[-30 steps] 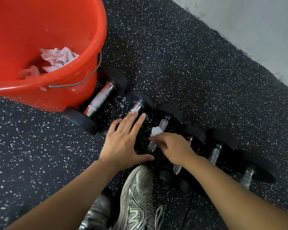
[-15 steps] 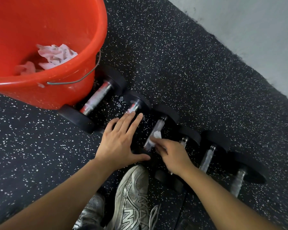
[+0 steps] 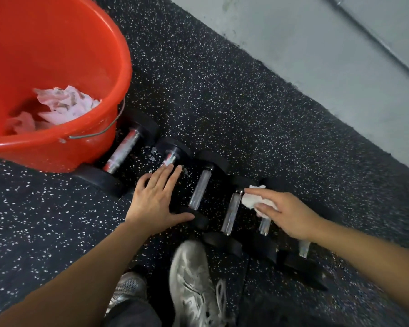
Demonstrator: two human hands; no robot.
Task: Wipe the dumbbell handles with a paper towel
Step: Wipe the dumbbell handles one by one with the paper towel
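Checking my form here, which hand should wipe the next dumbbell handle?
Right. The right hand already holds the paper towel over the handles further along the row. The left hand holds nothing and lies flat on a dumbbell nearer the red bucket.
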